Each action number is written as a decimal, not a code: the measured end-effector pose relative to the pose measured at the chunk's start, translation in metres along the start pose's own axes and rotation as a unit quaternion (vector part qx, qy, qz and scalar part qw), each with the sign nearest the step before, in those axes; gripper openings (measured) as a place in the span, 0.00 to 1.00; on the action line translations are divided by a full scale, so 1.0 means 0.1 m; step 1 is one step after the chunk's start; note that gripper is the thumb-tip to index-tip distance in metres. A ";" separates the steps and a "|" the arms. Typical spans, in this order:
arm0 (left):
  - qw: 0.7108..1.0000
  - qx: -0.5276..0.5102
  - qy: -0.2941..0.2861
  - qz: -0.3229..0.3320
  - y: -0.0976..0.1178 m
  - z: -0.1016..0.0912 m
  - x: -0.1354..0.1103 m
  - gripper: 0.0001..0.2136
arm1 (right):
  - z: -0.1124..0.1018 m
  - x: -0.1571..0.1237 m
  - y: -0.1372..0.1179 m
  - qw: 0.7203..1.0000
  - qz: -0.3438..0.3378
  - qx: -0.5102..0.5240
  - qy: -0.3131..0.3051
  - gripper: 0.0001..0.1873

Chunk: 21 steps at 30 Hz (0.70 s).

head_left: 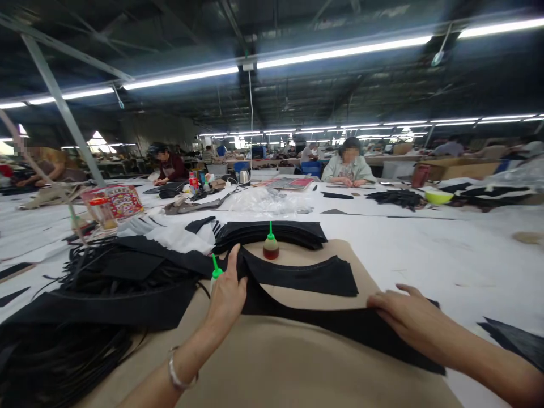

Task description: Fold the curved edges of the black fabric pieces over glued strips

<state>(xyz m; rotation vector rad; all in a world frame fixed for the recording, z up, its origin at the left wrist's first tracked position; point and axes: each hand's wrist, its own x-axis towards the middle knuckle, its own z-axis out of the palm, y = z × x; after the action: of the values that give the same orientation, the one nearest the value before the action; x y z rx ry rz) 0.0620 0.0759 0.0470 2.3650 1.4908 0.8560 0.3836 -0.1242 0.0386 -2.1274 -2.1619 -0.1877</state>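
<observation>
A long black curved strip [335,328], of leather or fabric, stretches between my two hands above the beige board. My left hand [227,297] has its left end raised, index finger pointing up along it and thumb beside it. At the strip's upper edge on the right, my right hand [408,317] is closed over it, with the thumb hidden. Behind it lies a similar black piece [308,276] on the beige board [297,365]. A round glue bottle [271,249] with a green nozzle stands near that piece. A second green-tipped bottle [216,271] is partly hidden by my left hand.
Stacked black curved pieces [272,233] lie behind the bottle. A heap of black strips [123,266] fills the left side. Clear plastic [266,201] and a yellow-green bowl [438,196] lie farther back. A co-worker [348,164] sits across the white table [416,243].
</observation>
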 end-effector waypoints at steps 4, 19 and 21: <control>0.988 0.154 -0.011 -0.006 0.08 0.38 0.54 0.32 | 0.02 0.69 0.12 0.999 0.021 -0.032 -0.005 0.18; 0.949 0.145 -0.068 0.270 0.07 1.19 0.29 0.22 | 0.23 0.04 -0.13 0.983 0.152 0.060 0.077 0.17; 0.943 0.111 -0.079 0.305 -0.07 1.40 0.20 0.21 | 0.12 -0.54 -0.27 0.979 0.187 0.063 0.052 0.16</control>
<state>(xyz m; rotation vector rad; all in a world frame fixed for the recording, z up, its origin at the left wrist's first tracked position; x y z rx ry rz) 0.1442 0.1132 -0.0618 3.0465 0.8244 0.6015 0.3581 -0.1758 0.0180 -2.3385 -1.6327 -0.1238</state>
